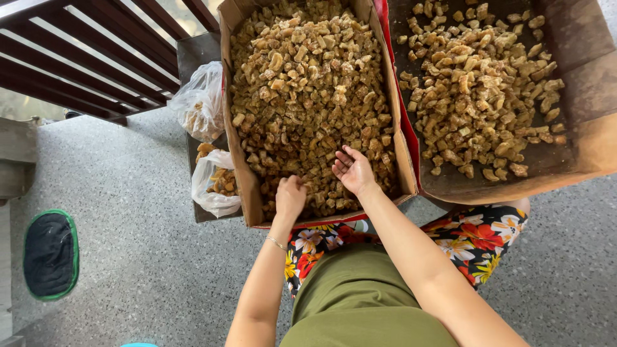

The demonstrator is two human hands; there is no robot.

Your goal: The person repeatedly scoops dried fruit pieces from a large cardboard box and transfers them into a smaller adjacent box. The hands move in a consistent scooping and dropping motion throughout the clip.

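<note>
**Inspector A:** The brown chunks (308,96) fill the left cardboard box (226,96), heaped to its walls. Hands?

**Inspector B:** Left hand (290,196) is in the box's near end, fingers curled down into the chunks; whether it grips any, I cannot tell. Right hand (352,169) is just beside it, palm up, fingers loosely spread, holding nothing.

**Inspector A:** Surroundings?

**Inspector B:** A second box (578,77) to the right, thinly covered with like pieces. Two clear plastic bags (202,103) of chunks sit left of the first box. A dark green-edged mat (50,254) lies on the speckled floor (141,212).
</note>
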